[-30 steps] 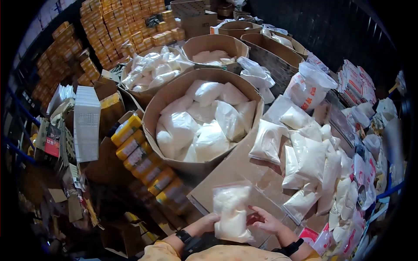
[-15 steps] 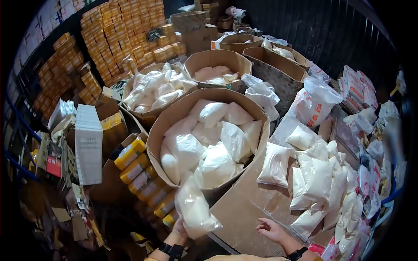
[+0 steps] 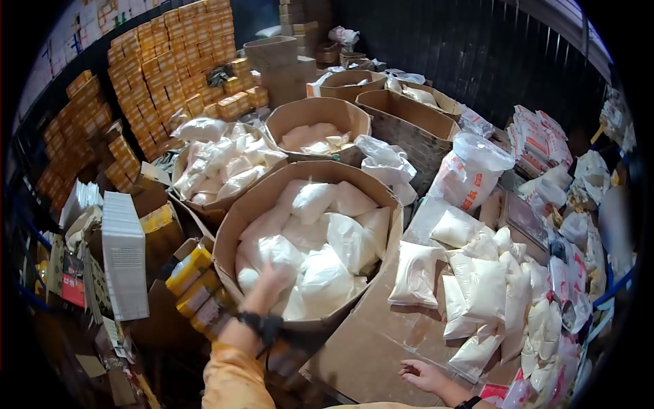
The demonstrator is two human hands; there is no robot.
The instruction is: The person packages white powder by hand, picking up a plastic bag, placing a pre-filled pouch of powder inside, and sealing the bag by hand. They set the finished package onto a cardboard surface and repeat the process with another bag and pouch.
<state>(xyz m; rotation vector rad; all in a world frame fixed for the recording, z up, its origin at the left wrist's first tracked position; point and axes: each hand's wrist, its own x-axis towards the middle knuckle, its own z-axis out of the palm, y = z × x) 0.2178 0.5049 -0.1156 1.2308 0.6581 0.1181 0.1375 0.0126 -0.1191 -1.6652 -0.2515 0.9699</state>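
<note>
My left hand [image 3: 274, 278], blurred, stretches over the near edge of a large round cardboard box [image 3: 225, 262], fingers extended, with nothing seen in them. Beneath it, plump clear bags of white powder [image 3: 320, 273] fill that box. One white bag [image 3: 200, 128] overlaps the back left rim of a second box of bags [image 3: 225, 160]. Low on the right, my right hand [image 3: 422, 377] hovers above a flat cardboard surface [image 3: 381, 347], empty and with fingers apart. Close to it are several sealed powder bags [image 3: 477, 286] in a pile.
More cardboard boxes [image 3: 317, 123] stand behind. Yellow cartons [image 3: 184, 58] are stacked at the back left, and a few yellow packs [image 3: 197, 286] sit left of the near box. A stack of white sheets [image 3: 125, 255] rises at left. Printed plastic sacks [image 3: 470, 170] stand at right.
My left hand has swung forward and up over the box, and the powder bag it held is out of it. A bag now shows at the back left box's rim. The view has shifted.
</note>
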